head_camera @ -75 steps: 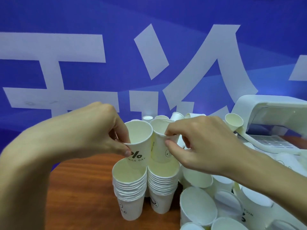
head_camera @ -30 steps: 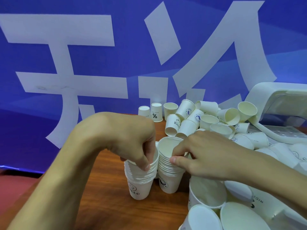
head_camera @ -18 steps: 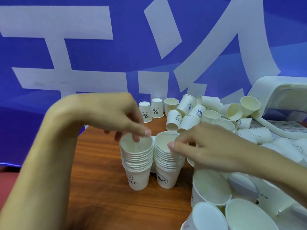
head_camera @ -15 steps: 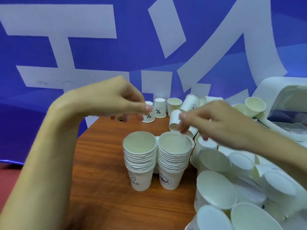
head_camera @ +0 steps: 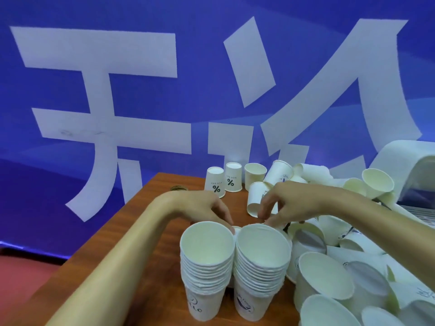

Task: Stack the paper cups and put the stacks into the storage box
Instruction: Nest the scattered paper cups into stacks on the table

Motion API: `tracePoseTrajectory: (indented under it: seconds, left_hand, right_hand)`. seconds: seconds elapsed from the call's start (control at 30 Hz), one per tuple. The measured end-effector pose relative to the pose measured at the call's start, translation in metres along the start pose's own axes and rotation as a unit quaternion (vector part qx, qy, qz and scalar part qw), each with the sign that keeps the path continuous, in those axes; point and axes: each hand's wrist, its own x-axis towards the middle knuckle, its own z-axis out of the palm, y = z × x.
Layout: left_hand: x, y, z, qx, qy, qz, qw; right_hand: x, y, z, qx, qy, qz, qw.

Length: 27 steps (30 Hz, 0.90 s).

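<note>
Two stacks of white paper cups stand side by side near the table's front edge, the left stack [head_camera: 207, 267] and the right stack [head_camera: 261, 267]. My left hand [head_camera: 202, 208] reaches down just behind the left stack, with its fingertips at the rim of a small cup [head_camera: 236, 229] wedged between the stacks. My right hand [head_camera: 292, 203] hangs behind the right stack with loosely bent fingers at its far rim. Neither hand visibly holds a cup. Loose cups [head_camera: 322, 278] lie heaped at the right. The white storage box [head_camera: 397, 158] stands at the far right, partly cut off.
Two upturned cups with a % mark [head_camera: 223, 181] and several more cups [head_camera: 255, 175] stand at the back of the wooden table [head_camera: 131, 222]. A blue wall with large white characters rises behind. The table's left edge drops to a red floor.
Both hands, raised and empty half a second ago, have come down behind the two stacks. The stacks have not moved. The view has shifted closer and lower.
</note>
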Motion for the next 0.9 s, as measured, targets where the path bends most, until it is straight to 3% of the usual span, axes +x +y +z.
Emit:
tracePoseTrajectory:
  seconds: [0.07,0.23,0.5,0.67,0.8,0.9]
  left_hand:
    - [0.003,0.002,0.0,-0.005,0.007,0.011,1.0]
    - [0.008,-0.005,0.001,-0.005,0.079,0.009,0.997]
    - [0.009,-0.031,-0.008,0.009,0.287,-0.028,0.958]
    - [0.011,-0.03,-0.003,-0.016,0.248,-0.031,0.968]
    - [0.022,-0.023,0.003,-0.047,0.263,-0.06,0.962]
    - [0.019,-0.022,0.006,-0.038,0.143,-0.073,0.986]
  right_hand:
    - [0.003,0.0,0.007,-0.069,0.009,-0.008,0.998]
    - [0.007,-0.003,0.016,-0.071,0.065,-0.004,0.995]
    - [0.016,0.001,0.017,-0.048,0.147,0.063,0.986]
    - [0.004,-0.003,0.022,-0.134,0.263,0.032,0.955]
    - [-0.004,-0.013,0.026,-0.12,0.217,-0.008,0.969]
    - [-0.003,-0.014,0.029,-0.113,0.201,-0.024,0.973]
